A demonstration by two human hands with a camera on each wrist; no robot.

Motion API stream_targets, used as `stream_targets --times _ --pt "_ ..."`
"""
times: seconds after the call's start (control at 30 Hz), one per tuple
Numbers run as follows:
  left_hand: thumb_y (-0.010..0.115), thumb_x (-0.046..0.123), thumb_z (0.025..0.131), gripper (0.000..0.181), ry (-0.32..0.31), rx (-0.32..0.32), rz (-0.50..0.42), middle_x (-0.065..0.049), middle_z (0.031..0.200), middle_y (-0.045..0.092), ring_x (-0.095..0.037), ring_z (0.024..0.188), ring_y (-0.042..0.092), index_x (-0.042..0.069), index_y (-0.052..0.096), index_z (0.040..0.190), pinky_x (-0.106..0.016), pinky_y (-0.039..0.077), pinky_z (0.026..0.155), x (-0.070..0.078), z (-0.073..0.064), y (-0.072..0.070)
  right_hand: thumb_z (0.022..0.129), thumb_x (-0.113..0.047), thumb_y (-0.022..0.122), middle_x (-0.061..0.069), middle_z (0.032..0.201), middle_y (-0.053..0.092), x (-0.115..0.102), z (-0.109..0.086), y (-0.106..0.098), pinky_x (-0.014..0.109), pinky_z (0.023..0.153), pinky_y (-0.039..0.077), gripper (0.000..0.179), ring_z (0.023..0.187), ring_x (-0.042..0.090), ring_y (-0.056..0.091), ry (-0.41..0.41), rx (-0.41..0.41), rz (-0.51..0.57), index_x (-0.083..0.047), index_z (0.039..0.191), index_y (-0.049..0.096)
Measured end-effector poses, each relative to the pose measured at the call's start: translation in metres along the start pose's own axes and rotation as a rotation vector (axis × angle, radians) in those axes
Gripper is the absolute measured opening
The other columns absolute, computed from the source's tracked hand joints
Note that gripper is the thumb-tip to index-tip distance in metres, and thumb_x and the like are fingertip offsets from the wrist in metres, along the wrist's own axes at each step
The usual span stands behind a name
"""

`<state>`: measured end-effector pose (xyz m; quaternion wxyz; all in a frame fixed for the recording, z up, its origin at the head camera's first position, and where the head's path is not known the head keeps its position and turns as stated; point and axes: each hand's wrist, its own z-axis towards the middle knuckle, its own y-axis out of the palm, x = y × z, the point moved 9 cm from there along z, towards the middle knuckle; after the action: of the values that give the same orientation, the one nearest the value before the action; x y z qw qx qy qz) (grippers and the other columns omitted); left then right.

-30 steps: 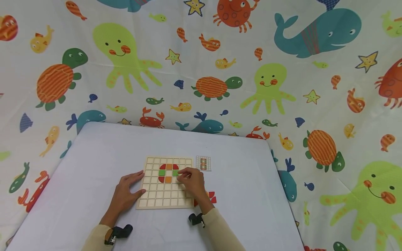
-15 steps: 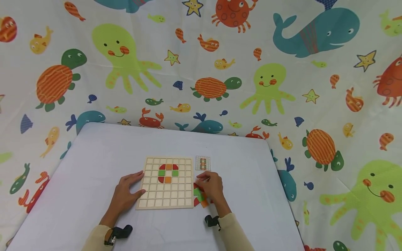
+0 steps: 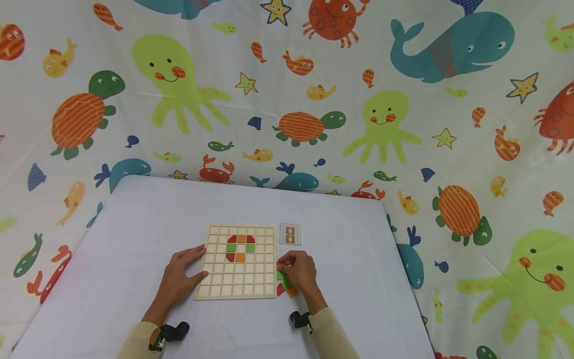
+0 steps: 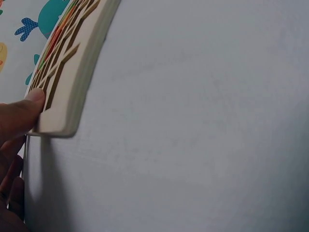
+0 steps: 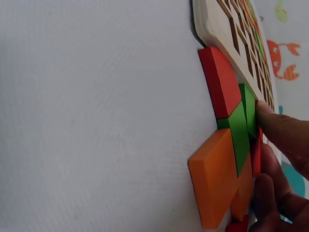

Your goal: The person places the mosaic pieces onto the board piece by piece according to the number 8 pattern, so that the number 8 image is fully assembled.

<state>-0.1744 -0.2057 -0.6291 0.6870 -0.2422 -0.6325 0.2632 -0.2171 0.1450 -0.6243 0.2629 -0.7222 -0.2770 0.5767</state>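
My left hand (image 3: 177, 276) rests at the left edge of a wooden grid board (image 3: 224, 280), thumb laid on its rim; the thumb (image 4: 36, 94) shows close up in the left wrist view. Rounded red pieces, orange squares and green squares form a partial ring in the board's cells, such as the upper orange square (image 3: 242, 238). At the board's right edge, my right hand (image 3: 301, 271) pinches a red block (image 5: 257, 157) among loose pieces. Beside it lie green blocks (image 5: 237, 130), a red block with a curved side (image 5: 221, 84) and orange square blocks (image 5: 212, 174). The hand partly hides the pile.
A small pattern card (image 3: 290, 234) with a printed coloured grid lies right of the board's upper corner. White cloth covers the table (image 3: 358, 279). Behind it hangs a curtain (image 3: 278, 75) printed with sea animals.
My right hand has moved right from over the board's pattern to the loose pieces, and its fingers have lowered onto a red one. The left hand and board stay put.
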Motion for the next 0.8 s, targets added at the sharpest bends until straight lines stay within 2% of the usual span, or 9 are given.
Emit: stream_targets --times 0.33,0.43,0.63,0.8 --pt "0.086 0.012 0.087 0.069 -0.003 0.006 -0.014 -0.019 0.157 0.057 -0.044 0.144 0.042 0.003 0.059 0.15 -0.072 0.036 0.116 0.0 -0.002 -0.003 0.082 -0.023 0.093 -0.009 0.076 0.065 -0.008 -0.007 -0.002 0.028 0.06 0.042 0.015 0.07 0.01 0.055 -0.04 0.083 -0.085 -0.024 0.086 0.079" --pt "0.086 0.013 0.088 0.069 -0.006 0.002 -0.011 -0.019 0.158 0.056 -0.043 0.145 0.042 0.003 0.059 0.15 -0.071 0.036 0.117 -0.002 -0.002 -0.002 0.081 -0.022 0.093 -0.008 0.077 0.064 -0.008 -0.009 -0.003 0.029 0.061 0.041 0.017 0.071 0.012 0.054 -0.04 0.098 -0.082 -0.022 0.083 0.076" --pt "0.086 0.014 0.087 0.069 -0.002 0.011 -0.015 -0.019 0.157 0.057 -0.043 0.144 0.043 0.003 0.059 0.15 -0.071 0.037 0.116 -0.001 -0.002 -0.002 0.081 -0.019 0.093 -0.009 0.077 0.068 -0.006 -0.011 -0.004 0.029 0.06 0.044 0.019 0.07 0.011 0.058 -0.018 0.109 -0.009 -0.024 0.08 0.075" --pt "0.086 0.014 0.088 0.069 0.005 0.005 -0.013 -0.019 0.157 0.056 -0.044 0.144 0.042 0.004 0.058 0.151 -0.071 0.037 0.116 0.0 -0.002 -0.002 0.083 -0.019 0.092 -0.009 0.073 0.072 -0.006 -0.011 -0.009 0.028 0.056 0.048 0.015 0.064 0.012 0.062 0.001 0.123 0.133 -0.026 0.077 0.08"
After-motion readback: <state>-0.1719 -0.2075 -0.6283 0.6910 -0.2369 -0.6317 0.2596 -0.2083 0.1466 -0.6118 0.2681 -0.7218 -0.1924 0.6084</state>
